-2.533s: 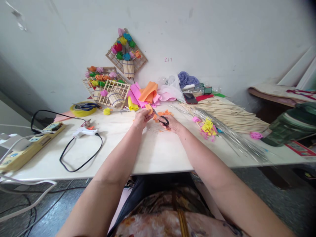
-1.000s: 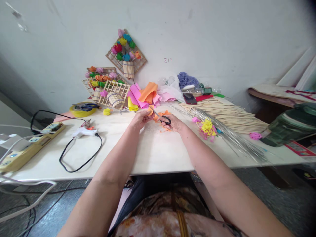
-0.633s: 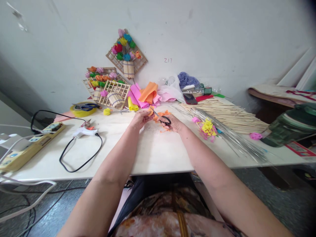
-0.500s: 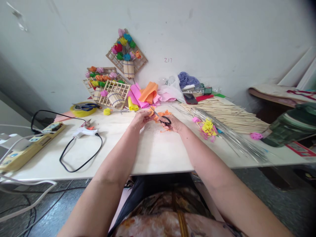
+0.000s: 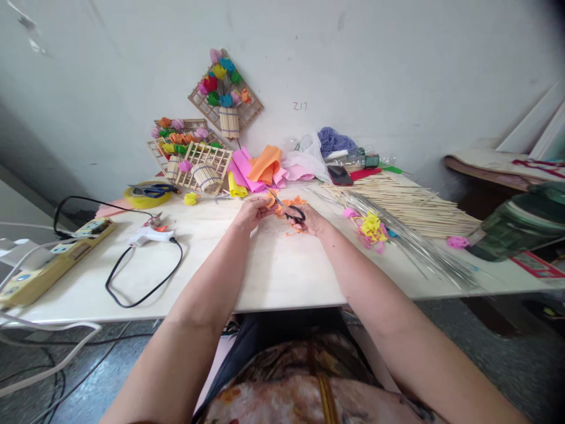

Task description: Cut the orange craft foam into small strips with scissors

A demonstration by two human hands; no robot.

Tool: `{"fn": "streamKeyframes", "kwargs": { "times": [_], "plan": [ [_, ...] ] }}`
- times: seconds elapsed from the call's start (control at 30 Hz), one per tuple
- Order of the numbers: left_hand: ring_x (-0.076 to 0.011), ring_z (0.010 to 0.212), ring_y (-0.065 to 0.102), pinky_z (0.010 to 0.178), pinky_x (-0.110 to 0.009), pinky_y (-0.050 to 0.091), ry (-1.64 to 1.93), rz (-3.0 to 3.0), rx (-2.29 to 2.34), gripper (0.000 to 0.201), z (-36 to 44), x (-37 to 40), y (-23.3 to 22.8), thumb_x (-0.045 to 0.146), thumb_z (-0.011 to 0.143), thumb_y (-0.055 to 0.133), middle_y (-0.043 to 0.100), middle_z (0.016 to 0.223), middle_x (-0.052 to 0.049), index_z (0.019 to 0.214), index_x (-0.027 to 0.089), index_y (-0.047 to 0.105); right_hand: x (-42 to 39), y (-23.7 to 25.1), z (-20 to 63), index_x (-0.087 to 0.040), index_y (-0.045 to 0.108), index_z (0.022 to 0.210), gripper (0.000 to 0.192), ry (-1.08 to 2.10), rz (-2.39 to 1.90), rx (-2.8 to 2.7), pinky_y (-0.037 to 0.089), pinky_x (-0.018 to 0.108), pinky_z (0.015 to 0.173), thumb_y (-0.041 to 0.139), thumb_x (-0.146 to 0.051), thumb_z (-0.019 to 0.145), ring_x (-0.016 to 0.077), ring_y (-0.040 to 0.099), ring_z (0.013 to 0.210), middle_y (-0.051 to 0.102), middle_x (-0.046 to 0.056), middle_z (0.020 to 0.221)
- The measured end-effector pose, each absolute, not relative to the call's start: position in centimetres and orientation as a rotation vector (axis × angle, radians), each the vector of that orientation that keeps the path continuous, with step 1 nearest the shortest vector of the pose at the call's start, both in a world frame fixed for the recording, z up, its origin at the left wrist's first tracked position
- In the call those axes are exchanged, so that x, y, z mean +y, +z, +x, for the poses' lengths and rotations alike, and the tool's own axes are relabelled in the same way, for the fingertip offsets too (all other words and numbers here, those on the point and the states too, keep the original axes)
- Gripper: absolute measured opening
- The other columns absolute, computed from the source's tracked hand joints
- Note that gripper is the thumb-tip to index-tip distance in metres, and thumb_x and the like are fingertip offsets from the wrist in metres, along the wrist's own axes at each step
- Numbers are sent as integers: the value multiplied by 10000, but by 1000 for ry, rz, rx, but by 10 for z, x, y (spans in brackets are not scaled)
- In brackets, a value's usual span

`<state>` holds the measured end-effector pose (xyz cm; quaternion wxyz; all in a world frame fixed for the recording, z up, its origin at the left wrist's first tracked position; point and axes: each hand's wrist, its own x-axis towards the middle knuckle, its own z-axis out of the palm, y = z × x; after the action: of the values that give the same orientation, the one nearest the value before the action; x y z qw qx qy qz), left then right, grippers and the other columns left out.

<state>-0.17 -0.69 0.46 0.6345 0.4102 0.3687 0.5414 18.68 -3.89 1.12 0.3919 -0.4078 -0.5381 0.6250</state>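
My left hand (image 5: 251,213) pinches a small orange paper piece (image 5: 269,198) above the white table (image 5: 273,271). My right hand (image 5: 309,219) grips black-handled scissors (image 5: 291,213), their blades pointing up-left at the orange piece. Orange paper scraps (image 5: 292,203) lie on the table just beyond and under both hands.
A white glue gun (image 5: 149,236) with a black cord and a power strip (image 5: 48,259) lie at the left. Tape roll (image 5: 143,197), stick frames with paper flowers (image 5: 205,165), coloured paper sheets (image 5: 262,168), a stick pile (image 5: 406,203), wires (image 5: 415,247), yellow and pink scraps (image 5: 371,227) surround the hands.
The scissors have shifted slightly along the orange piece while my left hand turns it a little. Both arms stay in the same place.
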Motion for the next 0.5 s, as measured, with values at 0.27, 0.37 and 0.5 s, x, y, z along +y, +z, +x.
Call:
{"fn": "streamKeyframes", "kwargs": {
  "times": [0.27, 0.37, 0.5],
  "plan": [
    [-178, 767, 741, 872, -324, 592, 1221, 948, 842, 136, -5, -4, 3, 110, 711, 720, 750, 798, -70, 845, 119, 699, -39, 11, 187, -113, 639, 795, 320, 1594, -1021, -1373, 213, 142, 315, 747, -409, 853, 22, 351, 325, 497, -55, 499],
    [-174, 762, 739, 841, -305, 595, 1220, 943, 848, 129, -5, -5, 4, 103, 710, 710, 746, 791, -66, 838, 114, 696, -38, 11, 187, -116, 638, 789, 318, 1596, -1018, -1374, 201, 140, 308, 750, -408, 848, 25, 354, 320, 493, -58, 489],
    [-166, 754, 736, 800, -276, 594, 1210, 933, 857, 135, -5, -5, 6, 103, 707, 713, 747, 784, -61, 839, 114, 692, -37, 10, 186, -118, 632, 778, 299, 1599, -1020, -1378, 195, 138, 301, 737, -388, 856, 26, 355, 312, 490, -61, 477]
  ]
}}
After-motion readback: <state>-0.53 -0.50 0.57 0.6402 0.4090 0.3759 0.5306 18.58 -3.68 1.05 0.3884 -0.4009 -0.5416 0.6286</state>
